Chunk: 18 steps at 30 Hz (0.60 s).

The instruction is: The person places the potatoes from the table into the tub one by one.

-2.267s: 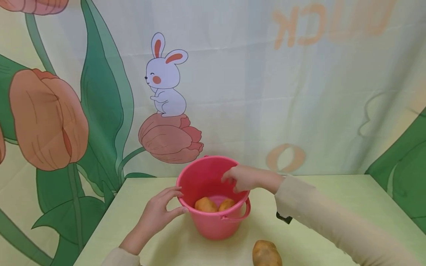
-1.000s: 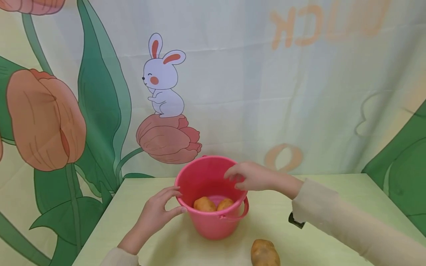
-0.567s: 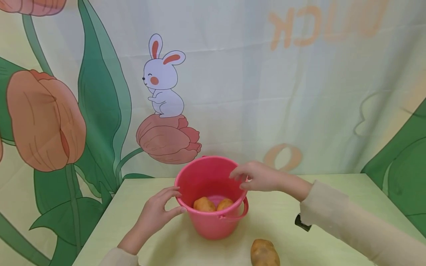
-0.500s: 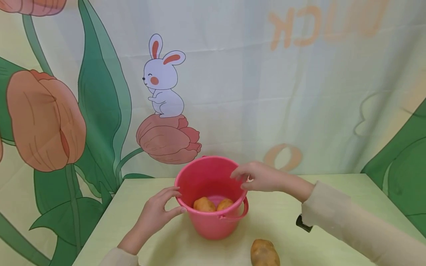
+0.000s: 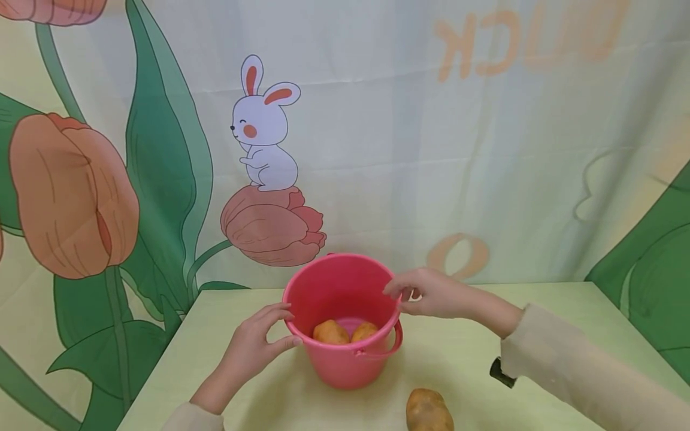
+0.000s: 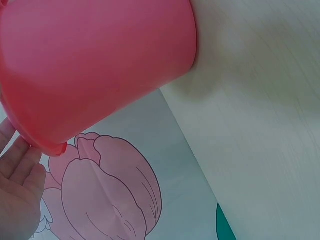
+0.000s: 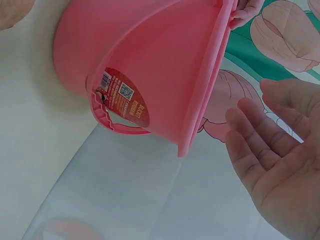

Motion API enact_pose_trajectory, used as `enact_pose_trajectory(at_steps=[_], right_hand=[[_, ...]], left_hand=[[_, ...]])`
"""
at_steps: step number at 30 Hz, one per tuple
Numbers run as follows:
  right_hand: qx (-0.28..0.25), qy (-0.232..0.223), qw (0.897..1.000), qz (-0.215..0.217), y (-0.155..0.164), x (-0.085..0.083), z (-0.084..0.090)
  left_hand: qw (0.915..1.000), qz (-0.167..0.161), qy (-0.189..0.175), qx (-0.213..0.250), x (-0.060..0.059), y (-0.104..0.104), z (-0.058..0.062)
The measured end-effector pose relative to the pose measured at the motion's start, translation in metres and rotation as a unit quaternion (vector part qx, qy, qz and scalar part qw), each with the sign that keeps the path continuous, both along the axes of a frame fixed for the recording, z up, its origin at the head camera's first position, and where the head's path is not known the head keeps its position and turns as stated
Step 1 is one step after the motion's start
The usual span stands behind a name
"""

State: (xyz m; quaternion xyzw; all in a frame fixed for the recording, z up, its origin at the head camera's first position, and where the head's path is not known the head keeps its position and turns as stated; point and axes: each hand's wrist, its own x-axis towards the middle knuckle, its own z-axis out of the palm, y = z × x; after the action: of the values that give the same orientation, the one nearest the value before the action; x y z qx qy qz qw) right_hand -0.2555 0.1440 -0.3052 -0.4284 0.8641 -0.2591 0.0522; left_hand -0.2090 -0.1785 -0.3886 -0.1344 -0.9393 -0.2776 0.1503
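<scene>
In the head view, a pink bucket [image 5: 345, 323] stood mid-table holding two potatoes [image 5: 332, 331]; the left hand [image 5: 257, 342] touched its left rim, fingers loosely spread, while the right hand [image 5: 431, 292] hovered relaxed and empty at the right rim. A third potato [image 5: 428, 410] lay near. The left wrist view showed straight fingers [image 6: 17, 170] against the rim. The right wrist view showed an open palm [image 7: 280, 165] beside the bucket.

The bucket [image 5: 345, 323] stood on the table [image 5: 539, 311] with two potatoes [image 5: 332, 331] in it; a third potato [image 5: 428, 410] lay before it, rightward; the backdrop [image 5: 377, 149] hung behind.
</scene>
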Motion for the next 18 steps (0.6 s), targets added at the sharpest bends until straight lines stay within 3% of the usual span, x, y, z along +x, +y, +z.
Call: enact_pose_trajectory(at_steps=[18], right_hand=[[-0.001,-0.036,0.999,0.0,0.013,0.007,-0.008]], left_hand=[[1.0,0.003,0.002,0.0,0.001,0.001,0.0]])
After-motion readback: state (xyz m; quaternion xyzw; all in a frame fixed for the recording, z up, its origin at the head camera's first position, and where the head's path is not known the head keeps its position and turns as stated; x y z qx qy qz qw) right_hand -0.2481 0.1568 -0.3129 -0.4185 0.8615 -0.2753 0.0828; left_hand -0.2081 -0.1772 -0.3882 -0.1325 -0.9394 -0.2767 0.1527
